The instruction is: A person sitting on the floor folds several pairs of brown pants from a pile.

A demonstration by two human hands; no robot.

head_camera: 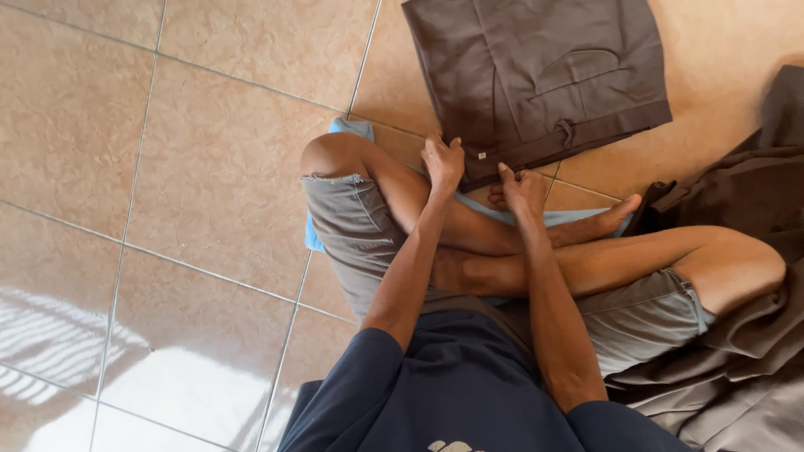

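**A:** So, status on your hands?

**B:** Left hand point(442, 161) is on the near edge of the folded brown trousers point(536, 75). Fingers curled down onto the waistband, pinching the cloth at its corner. A small pale button sits just right of my left fingertips.

**A:** Right one?

**B:** Right hand point(521, 189) is on the same waistband edge, a little further right. Thumb up, fingers bent and closed on the fabric. Both hands grip the trousers, near each other but not touching.

**A:** Where's the garment relative to your fingers?

**B:** It runs away from my fingertips, up and to the right, flat on the tiled floor point(193, 167). Back pocket flap is beyond my right fingers. Folded into a rough square, with the waistband as the side nearest me.

**A:** What's under your hands?

**B:** My crossed legs, bare below grey shorts point(356, 226). Wrists pass over the shins. A light blue cloth point(314, 234) lies under my legs, and its edge shows just behind my fingers and off to the left.

**A:** Anything else close?

**B:** A heap of brown fabric point(745, 335) well to the right of my right hand, running past my knee. Can't tell what garments are in it. Dark blue shirt point(452, 385) is on me, sleeves ending at the upper arms.
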